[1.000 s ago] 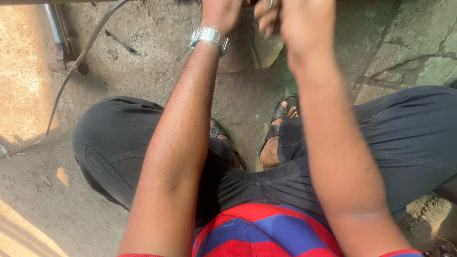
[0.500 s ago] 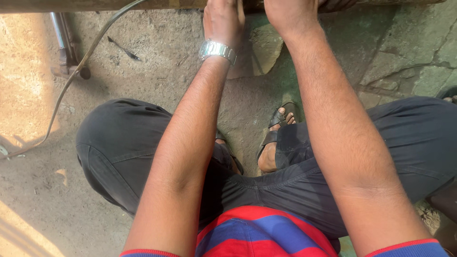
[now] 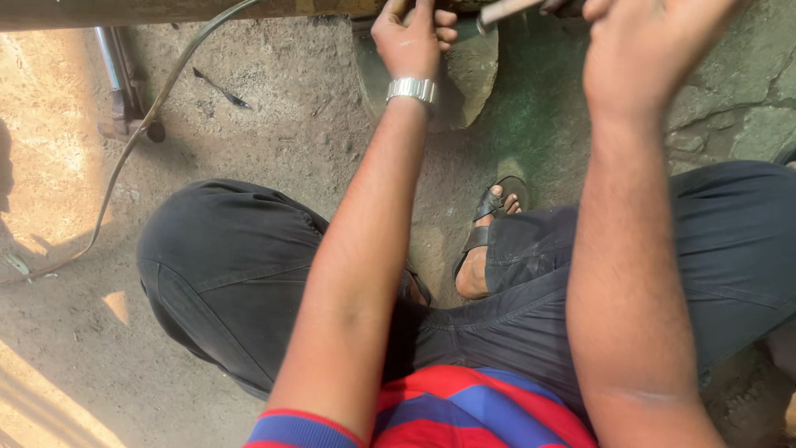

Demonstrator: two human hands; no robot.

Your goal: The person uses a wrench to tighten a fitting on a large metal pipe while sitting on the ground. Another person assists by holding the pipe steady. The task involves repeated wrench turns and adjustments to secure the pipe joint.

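My left hand point(image 3: 410, 37), with a silver wristwatch point(image 3: 412, 88), reaches up to the top edge of the view, fingers curled and thumb raised. What it grips, if anything, is cut off. My right hand point(image 3: 647, 41) is blurred and closed around a grey metal rod point(image 3: 507, 10), whose end sticks out to the left between both hands. Both hands are just under a rusty beam point(image 3: 124, 12) that runs along the top edge.
I squat on a dirt floor, knees in dark trousers point(image 3: 224, 265) spread wide, one sandalled foot point(image 3: 491, 228) between them. A flat stone point(image 3: 468, 79) lies under my hands. A grey cable point(image 3: 124, 158) and a metal tube point(image 3: 114, 75) lie at left.
Both hands have stayed up by the beam while the view shifted. The grey metal rod has come into view in my right hand, which has swung right.
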